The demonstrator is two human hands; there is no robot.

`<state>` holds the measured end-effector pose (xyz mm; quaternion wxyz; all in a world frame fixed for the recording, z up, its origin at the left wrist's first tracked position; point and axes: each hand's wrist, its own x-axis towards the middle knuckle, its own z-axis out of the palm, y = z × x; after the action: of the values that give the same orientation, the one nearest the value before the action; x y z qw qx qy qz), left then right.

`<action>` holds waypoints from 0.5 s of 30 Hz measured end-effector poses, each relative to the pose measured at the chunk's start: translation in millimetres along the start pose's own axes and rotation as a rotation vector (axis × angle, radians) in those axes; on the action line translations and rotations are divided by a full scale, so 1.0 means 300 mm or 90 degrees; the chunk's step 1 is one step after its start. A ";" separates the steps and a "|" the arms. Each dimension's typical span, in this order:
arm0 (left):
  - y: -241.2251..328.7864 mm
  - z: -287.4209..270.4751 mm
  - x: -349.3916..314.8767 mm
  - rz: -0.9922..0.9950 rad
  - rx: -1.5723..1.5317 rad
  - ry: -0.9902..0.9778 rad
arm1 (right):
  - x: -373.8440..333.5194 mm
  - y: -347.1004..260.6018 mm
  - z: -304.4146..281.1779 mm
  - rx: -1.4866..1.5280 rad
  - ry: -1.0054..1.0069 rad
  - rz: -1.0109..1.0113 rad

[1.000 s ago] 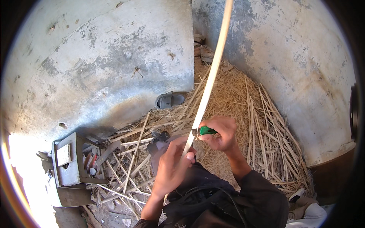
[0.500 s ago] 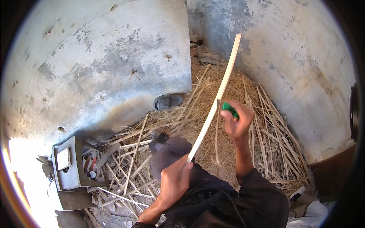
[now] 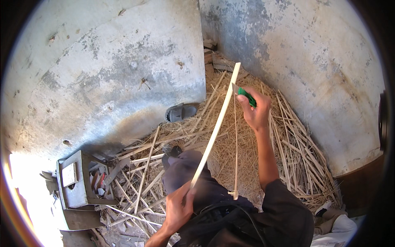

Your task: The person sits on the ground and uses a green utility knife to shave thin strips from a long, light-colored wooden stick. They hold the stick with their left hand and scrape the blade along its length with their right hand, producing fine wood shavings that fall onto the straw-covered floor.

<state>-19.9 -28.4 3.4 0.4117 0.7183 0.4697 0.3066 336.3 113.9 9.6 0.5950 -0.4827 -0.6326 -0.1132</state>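
My left hand (image 3: 181,206) grips the near end of a long pale wood strip (image 3: 214,131), which slants up and away to the right. Close to the strip's far end, my right hand (image 3: 256,109) is closed around a green-handled knife (image 3: 248,98). Its blade touches the strip's right edge. From the blade a thin, long shaving (image 3: 236,152) hangs down, curled at its lower end over my dark clothing.
Shavings (image 3: 251,164) and loose wood strips (image 3: 302,152) cover the floor. A grey slipper (image 3: 181,112) lies by the left wall (image 3: 123,61). An overturned stool-like frame (image 3: 84,179) stands at lower left. Part of another person (image 3: 339,224) shows at lower right.
The knife has slid along the strip toward its far end, and the shaving hanging from it has grown longer. My left hand has drawn the strip nearer and slightly left.
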 end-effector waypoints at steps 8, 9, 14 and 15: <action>-0.043 -0.004 -0.032 -0.009 -0.016 0.001 | 0.108 0.203 -0.011 -0.062 0.016 0.148; -0.037 -0.009 -0.034 -0.026 -0.017 -0.007 | 0.127 0.220 -0.032 -0.087 0.029 0.170; -0.067 -0.033 -0.007 0.001 0.046 0.118 | 0.136 0.212 -0.082 -0.195 0.023 0.275; -0.057 -0.050 0.011 -0.022 0.063 0.118 | 0.120 0.200 -0.088 -0.235 0.005 0.296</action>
<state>-38.3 -17.0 -4.3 0.3361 0.6979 0.5327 0.3408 404.3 142.6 21.9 0.5092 -0.7145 -0.4714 -0.0889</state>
